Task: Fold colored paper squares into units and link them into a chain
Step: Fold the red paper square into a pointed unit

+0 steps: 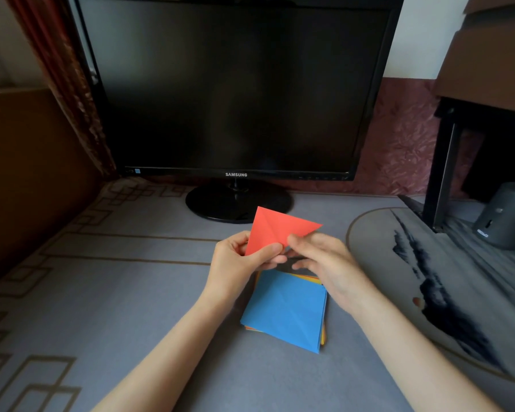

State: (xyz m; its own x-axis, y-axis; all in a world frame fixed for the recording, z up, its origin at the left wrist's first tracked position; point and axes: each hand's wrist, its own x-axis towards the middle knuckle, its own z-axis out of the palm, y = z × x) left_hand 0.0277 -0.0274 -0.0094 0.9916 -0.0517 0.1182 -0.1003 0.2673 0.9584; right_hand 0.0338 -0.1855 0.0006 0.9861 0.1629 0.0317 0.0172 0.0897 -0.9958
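While aloft, red paper [275,230] between 2 hands [241,260] [324,263]

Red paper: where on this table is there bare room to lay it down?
Widest bare patch: grey mat left of the blue-topped paper stack, before the monitor base. A smaller patch lies right of the stack. Crowded far right, around the black frame leg and grey cylinder.

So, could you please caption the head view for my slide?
Left hand and right hand pinch red paper above a blue-topped stack.

Home rm, desk w/ Samsung monitor [235,84], patterned mat [116,292], red curtain [69,93] at L, cardboard box [488,60] at R
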